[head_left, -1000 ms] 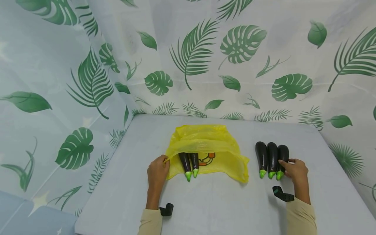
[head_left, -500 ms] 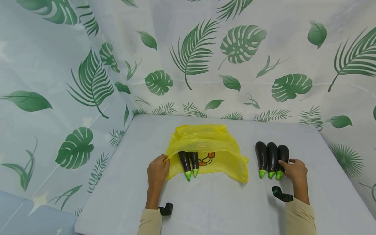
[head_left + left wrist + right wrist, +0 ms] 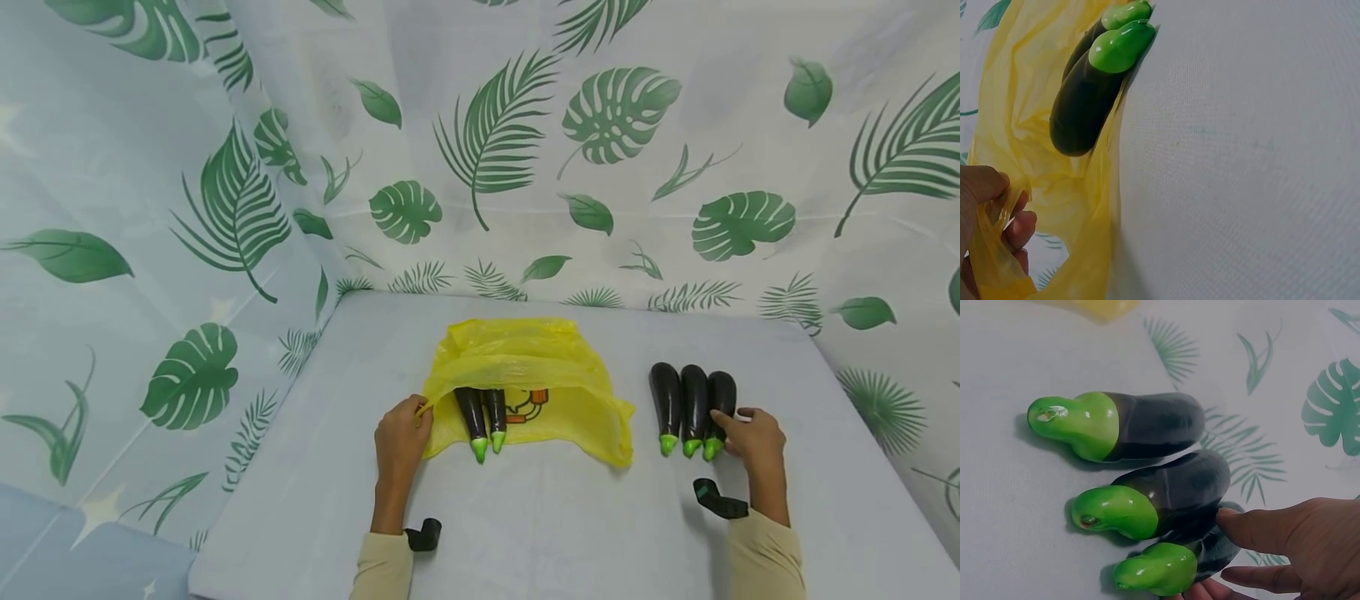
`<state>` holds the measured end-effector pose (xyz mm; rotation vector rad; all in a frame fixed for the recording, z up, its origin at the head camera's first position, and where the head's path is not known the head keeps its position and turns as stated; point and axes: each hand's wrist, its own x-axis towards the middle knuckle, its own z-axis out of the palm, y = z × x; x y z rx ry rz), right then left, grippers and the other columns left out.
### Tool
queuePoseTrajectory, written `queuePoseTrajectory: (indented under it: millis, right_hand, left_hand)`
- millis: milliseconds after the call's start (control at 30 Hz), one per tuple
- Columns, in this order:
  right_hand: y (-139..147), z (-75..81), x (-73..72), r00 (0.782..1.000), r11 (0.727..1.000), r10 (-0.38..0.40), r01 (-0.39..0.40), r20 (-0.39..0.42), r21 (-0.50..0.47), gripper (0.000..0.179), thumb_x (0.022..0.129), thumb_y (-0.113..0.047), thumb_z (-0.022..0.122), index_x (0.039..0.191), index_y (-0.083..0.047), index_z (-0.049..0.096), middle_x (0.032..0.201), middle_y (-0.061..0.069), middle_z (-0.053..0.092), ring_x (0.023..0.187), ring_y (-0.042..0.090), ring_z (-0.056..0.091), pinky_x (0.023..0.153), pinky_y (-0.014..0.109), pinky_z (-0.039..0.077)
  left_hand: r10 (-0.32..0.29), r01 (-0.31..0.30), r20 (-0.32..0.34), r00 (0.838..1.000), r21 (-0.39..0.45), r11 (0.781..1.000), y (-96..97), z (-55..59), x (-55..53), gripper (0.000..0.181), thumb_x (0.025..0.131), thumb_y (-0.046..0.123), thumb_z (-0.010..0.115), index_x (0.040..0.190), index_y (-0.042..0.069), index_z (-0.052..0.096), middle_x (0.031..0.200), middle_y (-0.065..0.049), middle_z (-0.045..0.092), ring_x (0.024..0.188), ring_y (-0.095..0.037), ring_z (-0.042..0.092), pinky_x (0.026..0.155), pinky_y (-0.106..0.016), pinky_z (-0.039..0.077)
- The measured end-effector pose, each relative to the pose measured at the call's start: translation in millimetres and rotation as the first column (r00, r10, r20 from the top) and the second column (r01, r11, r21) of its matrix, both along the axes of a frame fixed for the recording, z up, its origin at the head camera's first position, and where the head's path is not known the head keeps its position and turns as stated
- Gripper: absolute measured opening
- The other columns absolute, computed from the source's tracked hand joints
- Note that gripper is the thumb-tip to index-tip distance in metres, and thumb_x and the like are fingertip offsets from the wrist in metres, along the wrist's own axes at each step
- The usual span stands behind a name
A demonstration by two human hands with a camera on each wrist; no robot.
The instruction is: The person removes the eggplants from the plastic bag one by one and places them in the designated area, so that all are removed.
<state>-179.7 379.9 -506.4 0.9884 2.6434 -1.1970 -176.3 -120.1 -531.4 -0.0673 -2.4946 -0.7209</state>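
Note:
My left hand pinches the left edge of a yellow plastic bag. In the left wrist view, thumb and fingers close on a strip of the film. The bag lies with its mouth toward me, and two dark eggplants rest inside it, green stem ends sticking out. To the right, three more eggplants lie side by side: a left one, a middle one and a right one. My right hand holds the right one, thumb on one side and fingers on the other, as the right wrist view shows.
A white cloth covers the table. Behind it and to the left hang pale curtains printed with green leaves. Black wrist cameras stick out from the left wrist and the right wrist.
Almost nothing differs. Both hands keep their places on the bag and the right eggplant; the view shifts very slightly.

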Motion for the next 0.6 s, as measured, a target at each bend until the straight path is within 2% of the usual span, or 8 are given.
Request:
queuePoseTrajectory:
  millis: [100,133,267,367,467,600]
  right_hand:
    - [-2,3.2,2.2,1.0,1.0,0.006,-0.006,-0.01,0.002,0.073,0.097,-0.034,0.054,0.145,0.014,0.027,0.136,0.042,0.042,0.092,0.041,0.063,0.062,0.031,0.053]
    - [-1,1.3,3.0,1.0,1.0,0.005,-0.004,-0.013,0.011,0.074,0.097,-0.037,0.054,0.145,0.014,0.028,0.135,0.042,0.043,0.089,0.04,0.064,0.062,0.033,0.054]
    - [0,-1.8,4.6,1.0,0.999,-0.01,0.012,-0.026,0.043,0.076,0.096,-0.041,0.055,0.145,0.012,0.031,0.135,0.04,0.045,0.077,0.035,0.066,0.079,0.046,0.054]
    - [2,-0.1,5.5,1.0,0.998,-0.002,0.003,-0.023,0.069,0.074,0.097,-0.039,0.054,0.144,0.012,0.032,0.135,0.039,0.046,0.07,0.033,0.067,0.089,0.055,0.049]
    - [2,5.2,8.1,0.999,0.996,0.019,-0.017,-0.026,0.093,0.07,0.098,-0.037,0.051,0.143,0.014,0.033,0.133,0.039,0.047,0.066,0.031,0.068,0.092,0.056,0.048]
    - [0,13.6,12.7,0.998,0.995,0.041,-0.038,-0.037,0.087,0.07,0.098,-0.035,0.05,0.142,0.016,0.031,0.133,0.041,0.046,0.073,0.035,0.07,0.095,0.058,0.045]
  left_hand:
    - [0.002,-0.002,-0.001,1.0,-0.001,1.0,0.4,-0.4,-0.4,0.01,0.084,0.009,0.072,0.093,0.004,0.073,0.084,-0.008,0.074,0.067,-0.02,0.069,0.056,-0.035,0.054]
    - [0.004,-0.004,0.002,1.0,-0.001,1.0,0.4,-0.8,-0.4,0.01,0.084,0.009,0.072,0.093,0.004,0.073,0.084,-0.008,0.074,0.067,-0.02,0.069,0.056,-0.035,0.054]
    - [0.004,-0.004,0.014,1.0,0.003,1.0,0.5,-2.1,-0.3,0.01,0.085,0.009,0.071,0.094,0.004,0.073,0.085,-0.008,0.074,0.068,-0.021,0.069,0.057,-0.035,0.054]
    - [0.002,-0.002,0.016,1.0,0.01,1.0,0.6,-2.9,0.0,0.011,0.085,0.009,0.07,0.094,0.005,0.073,0.085,-0.008,0.074,0.068,-0.021,0.069,0.058,-0.035,0.054]
    - [0.003,-0.003,0.018,1.0,0.011,1.0,0.8,-3.0,0.2,0.011,0.085,0.009,0.07,0.094,0.005,0.073,0.085,-0.008,0.074,0.068,-0.02,0.069,0.057,-0.035,0.054]
    - [0.005,-0.006,0.027,1.0,0.007,1.0,0.8,-1.5,0.3,0.011,0.085,0.009,0.07,0.095,0.005,0.073,0.086,-0.008,0.074,0.069,-0.021,0.069,0.058,-0.036,0.054]
